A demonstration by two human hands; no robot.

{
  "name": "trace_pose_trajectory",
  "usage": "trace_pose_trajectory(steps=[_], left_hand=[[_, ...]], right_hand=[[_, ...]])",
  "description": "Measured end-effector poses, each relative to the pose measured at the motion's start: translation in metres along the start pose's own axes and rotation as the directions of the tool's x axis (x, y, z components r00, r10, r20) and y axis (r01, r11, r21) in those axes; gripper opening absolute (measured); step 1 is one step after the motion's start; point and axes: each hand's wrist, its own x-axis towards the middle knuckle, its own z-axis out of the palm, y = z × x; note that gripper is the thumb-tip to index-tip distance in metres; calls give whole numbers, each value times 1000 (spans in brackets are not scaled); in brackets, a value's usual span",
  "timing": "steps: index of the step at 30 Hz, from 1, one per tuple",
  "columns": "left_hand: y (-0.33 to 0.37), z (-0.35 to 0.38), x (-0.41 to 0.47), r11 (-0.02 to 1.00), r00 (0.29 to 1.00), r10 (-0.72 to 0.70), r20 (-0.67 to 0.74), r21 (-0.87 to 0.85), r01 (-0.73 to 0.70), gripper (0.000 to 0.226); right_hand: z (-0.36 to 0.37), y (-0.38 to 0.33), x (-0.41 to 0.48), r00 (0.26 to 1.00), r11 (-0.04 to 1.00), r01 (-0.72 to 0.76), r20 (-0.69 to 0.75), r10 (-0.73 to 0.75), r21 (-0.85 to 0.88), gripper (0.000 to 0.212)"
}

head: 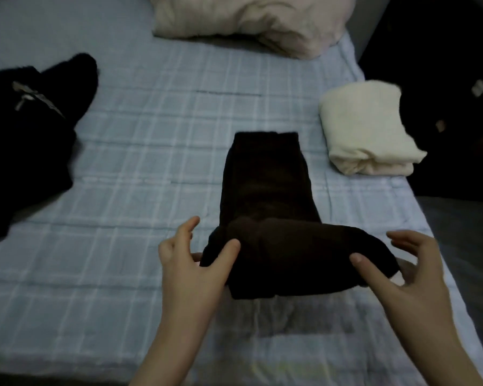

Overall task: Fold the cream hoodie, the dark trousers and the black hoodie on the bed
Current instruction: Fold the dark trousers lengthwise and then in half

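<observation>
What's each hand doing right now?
Left hand: pinches the near fold of the dark trousers, thumb on top.
Right hand: pinches the same fold's other end.

Dim room; plaid-sheeted bed (151,162); pillow (248,20)

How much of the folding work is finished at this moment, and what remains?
Done: the cream hoodie lies folded in a neat bundle at the right edge of the bed. In hand: the dark trousers form a narrow strip, and the left hand and right hand pinch its near end, lifted and turned over. Left: the black hoodie lies in a loose heap, unfolded.
</observation>
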Motion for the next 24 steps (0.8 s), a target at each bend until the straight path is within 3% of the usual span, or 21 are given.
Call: trace_pose_trajectory(steps=[4, 7, 9, 12, 14, 19, 24], left_hand=[[31, 15, 30, 955, 963, 229, -143, -157, -251, 44], [36, 44, 55, 882, 883, 469, -26, 49, -468, 48], [32, 71, 77, 798, 836, 535, 121, 252, -547, 54], [19, 104, 118, 646, 849, 462, 257, 559, -521, 60], [9, 119, 146, 599, 870, 420, 259, 642, -480, 63], [-11, 151, 198, 614, 895, 395, 205, 666, -424, 59], [-33, 173, 220, 639, 896, 428, 118, 661, -392, 50]], right_hand=[[28, -7, 30, 975, 942, 222, -75, -210, 253, 46], [57, -4, 62, 929, 916, 369, -23, -371, 158, 53], [77, 1, 89, 898, 898, 438, 24, -439, 36, 52], [104, 8, 132, 889, 880, 456, 108, -445, -135, 52], [119, 14, 157, 886, 859, 461, 165, -433, -221, 51], [154, 41, 208, 892, 771, 447, 293, -345, -453, 57], [170, 72, 234, 899, 771, 424, 324, -294, -476, 59]])
